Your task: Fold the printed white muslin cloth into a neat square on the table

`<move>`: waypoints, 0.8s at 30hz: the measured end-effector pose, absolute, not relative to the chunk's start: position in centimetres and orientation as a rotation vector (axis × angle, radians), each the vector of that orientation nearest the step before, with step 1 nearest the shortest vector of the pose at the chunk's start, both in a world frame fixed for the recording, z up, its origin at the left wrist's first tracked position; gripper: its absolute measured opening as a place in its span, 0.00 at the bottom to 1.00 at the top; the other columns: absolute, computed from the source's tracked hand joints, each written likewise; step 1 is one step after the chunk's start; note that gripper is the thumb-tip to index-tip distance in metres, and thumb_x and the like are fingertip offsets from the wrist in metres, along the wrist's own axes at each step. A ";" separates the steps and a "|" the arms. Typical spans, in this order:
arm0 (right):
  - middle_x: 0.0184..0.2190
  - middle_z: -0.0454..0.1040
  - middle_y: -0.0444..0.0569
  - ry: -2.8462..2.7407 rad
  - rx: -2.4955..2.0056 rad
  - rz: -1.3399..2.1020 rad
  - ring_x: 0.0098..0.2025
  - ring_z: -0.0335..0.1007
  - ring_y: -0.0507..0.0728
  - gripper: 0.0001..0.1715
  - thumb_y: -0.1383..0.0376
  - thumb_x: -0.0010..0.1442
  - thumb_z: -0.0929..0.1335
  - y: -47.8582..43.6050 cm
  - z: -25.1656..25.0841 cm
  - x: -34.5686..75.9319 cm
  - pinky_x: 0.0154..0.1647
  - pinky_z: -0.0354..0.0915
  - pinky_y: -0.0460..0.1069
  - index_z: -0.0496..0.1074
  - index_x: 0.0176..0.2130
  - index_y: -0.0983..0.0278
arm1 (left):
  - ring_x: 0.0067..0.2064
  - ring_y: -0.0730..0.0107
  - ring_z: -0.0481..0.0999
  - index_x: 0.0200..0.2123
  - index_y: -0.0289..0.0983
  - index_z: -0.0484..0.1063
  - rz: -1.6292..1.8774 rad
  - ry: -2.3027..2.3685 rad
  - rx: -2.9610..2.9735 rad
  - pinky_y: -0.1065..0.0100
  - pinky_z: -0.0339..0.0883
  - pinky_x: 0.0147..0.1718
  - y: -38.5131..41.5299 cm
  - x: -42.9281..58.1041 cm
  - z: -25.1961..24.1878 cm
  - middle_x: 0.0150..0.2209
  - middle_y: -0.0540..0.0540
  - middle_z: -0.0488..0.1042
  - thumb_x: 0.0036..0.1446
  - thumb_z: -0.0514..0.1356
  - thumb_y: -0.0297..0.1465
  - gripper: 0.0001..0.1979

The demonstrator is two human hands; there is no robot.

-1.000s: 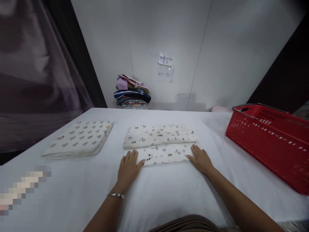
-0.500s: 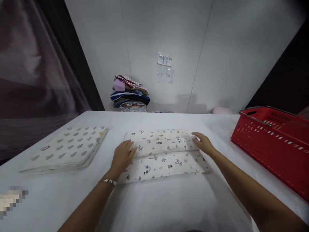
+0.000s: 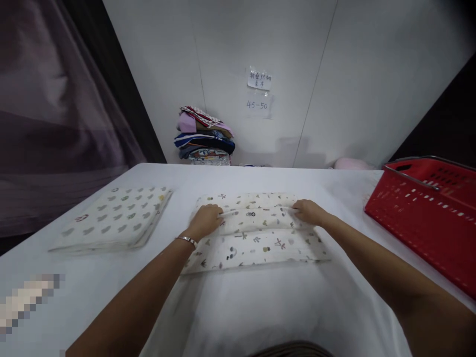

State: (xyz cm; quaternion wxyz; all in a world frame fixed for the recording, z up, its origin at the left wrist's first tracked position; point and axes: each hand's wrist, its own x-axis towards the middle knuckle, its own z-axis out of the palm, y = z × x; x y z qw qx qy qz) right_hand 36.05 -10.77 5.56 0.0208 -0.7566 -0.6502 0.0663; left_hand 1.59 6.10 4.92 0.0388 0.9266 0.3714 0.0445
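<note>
A white cloth [image 3: 256, 243] printed with small plants and animals lies partly folded on the white table, its upper layer creased across the middle. My left hand [image 3: 206, 219] is closed on the left end of the folded layer, fingertips pinching its edge. At the opposite end, my right hand [image 3: 308, 212] pinches the same edge between thumb and fingers. A bracelet circles my left wrist. Left of these hands rests a second folded cloth [image 3: 115, 215] with rows of grey shapes.
On the right of the table [image 3: 260, 307] stands a red plastic basket [image 3: 427, 223] with a metal handle. A stack of folded fabrics [image 3: 204, 136] rises against the back wall, beside handwritten paper signs [image 3: 259, 80]. A curtain [image 3: 55, 124] hangs at left. Something pixelated [image 3: 29, 300] lies lower left.
My hands have gone from resting with fingers spread on the cloth's ends to gripping its upper layer. The left has shifted inward, and the folded edge is now slightly raised. The view has tilted a little.
</note>
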 end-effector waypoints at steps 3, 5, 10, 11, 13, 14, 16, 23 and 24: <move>0.37 0.74 0.53 -2.111 -2.273 -0.025 0.42 0.67 0.59 0.13 0.70 0.56 0.63 -14.0 5.7 35.0 0.43 0.57 0.50 0.74 0.38 0.64 | 0.42 0.59 0.70 0.33 0.37 0.72 0.277 1.041 2.990 0.61 0.60 0.42 3.5 0.0 4.9 0.36 0.43 0.73 0.55 0.53 0.29 0.07; 0.36 0.73 0.53 -2.143 -2.236 -0.110 0.40 0.65 0.59 0.12 0.70 0.57 0.62 -16.4 5.1 34.3 0.41 0.56 0.50 0.74 0.37 0.65 | 0.42 0.60 0.69 0.32 0.37 0.71 0.277 0.972 3.065 0.61 0.59 0.41 1.4 -1.3 4.4 0.36 0.42 0.72 0.56 0.53 0.26 0.07; 0.37 0.73 0.54 -2.263 -2.155 -0.170 0.40 0.64 0.58 0.13 0.72 0.57 0.61 -20.9 1.7 32.7 0.41 0.55 0.50 0.74 0.38 0.65 | 0.41 0.61 0.68 0.35 0.37 0.71 0.160 0.879 3.123 0.61 0.58 0.42 -3.1 -3.8 2.3 0.36 0.42 0.71 0.58 0.49 0.23 0.12; 0.38 0.73 0.54 -2.269 -2.139 -0.181 0.40 0.64 0.58 0.14 0.73 0.57 0.61 -21.4 1.1 32.5 0.41 0.55 0.50 0.74 0.39 0.65 | 0.42 0.61 0.68 0.36 0.37 0.71 0.171 0.893 3.115 0.61 0.58 0.42 -3.6 -4.0 1.9 0.36 0.42 0.71 0.59 0.48 0.23 0.12; 0.38 0.73 0.54 -2.255 -2.112 -0.220 0.41 0.64 0.59 0.15 0.73 0.57 0.61 -22.0 0.3 32.2 0.41 0.55 0.50 0.74 0.39 0.65 | 0.42 0.61 0.68 0.37 0.37 0.72 0.214 0.933 3.095 0.61 0.59 0.42 -4.2 -4.3 1.4 0.37 0.42 0.71 0.60 0.48 0.24 0.13; 0.38 0.73 0.54 -2.244 -2.095 -0.245 0.40 0.64 0.58 0.15 0.73 0.57 0.61 -22.1 0.1 32.2 0.40 0.55 0.50 0.74 0.39 0.65 | 0.42 0.61 0.68 0.37 0.37 0.72 0.235 0.943 3.087 0.61 0.59 0.42 -4.4 -4.4 1.2 0.37 0.43 0.72 0.60 0.48 0.24 0.12; 0.37 0.73 0.53 -2.235 -2.043 -0.302 0.39 0.64 0.58 0.15 0.73 0.57 0.61 -22.4 -0.1 32.2 0.39 0.55 0.50 0.74 0.39 0.65 | 0.41 0.62 0.69 0.38 0.37 0.72 0.275 0.924 3.093 0.61 0.60 0.41 -4.6 -4.7 1.1 0.37 0.43 0.72 0.60 0.49 0.24 0.12; 0.34 0.74 0.52 -2.232 -1.941 -0.383 0.36 0.65 0.57 0.15 0.72 0.59 0.60 -23.6 -0.2 32.6 0.37 0.56 0.49 0.75 0.37 0.64 | 0.41 0.62 0.69 0.39 0.37 0.72 0.300 0.997 3.099 0.61 0.61 0.39 -5.2 -5.5 0.7 0.37 0.44 0.73 0.61 0.49 0.25 0.12; 0.35 0.74 0.52 -2.229 -1.941 -0.373 0.36 0.65 0.57 0.15 0.72 0.59 0.60 -23.7 -0.3 32.6 0.37 0.56 0.49 0.75 0.38 0.64 | 0.42 0.61 0.69 0.39 0.37 0.72 0.292 1.021 3.087 0.61 0.61 0.40 -5.4 -5.4 0.7 0.38 0.44 0.73 0.61 0.49 0.25 0.12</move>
